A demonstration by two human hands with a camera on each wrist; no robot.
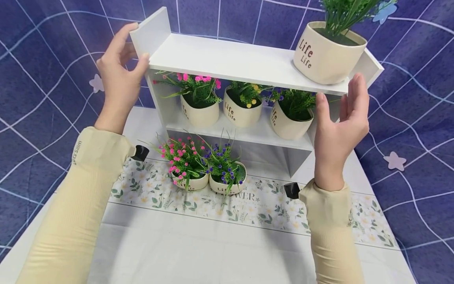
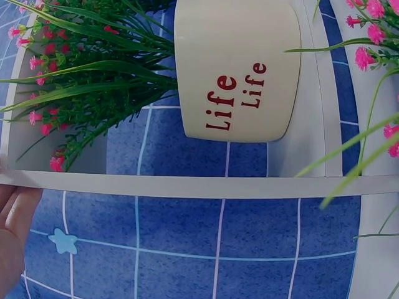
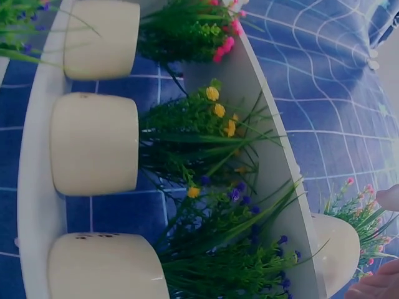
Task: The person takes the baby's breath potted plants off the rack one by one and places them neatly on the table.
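A white shelf unit (image 1: 227,59) holds potted artificial flowers. My left hand (image 1: 122,71) grips the upright end panel (image 1: 152,33) at its top left, thumb at the lower front edge and index finger near the upper corner; in the left wrist view the fingers (image 2: 19,208) meet the shelf's corner. My right hand (image 1: 342,128) is by the right end of the top board, thumb and fingers spread, holding nothing. Just above it a large cream pot (image 1: 330,55) marked "Life" stands on the top board. The right wrist view shows this pot (image 3: 336,252) close to the fingertips.
On the middle shelf stand a pink-flowered pot (image 1: 200,112), a yellow-flowered pot (image 1: 242,110) and a purple-flowered pot (image 1: 292,122). Another pink-flowered pot (image 1: 189,182) and purple-flowered pot (image 1: 228,185) stand in front on the floral-banded white tablecloth (image 1: 213,244). Blue gridded cloth (image 1: 46,79) hangs behind.
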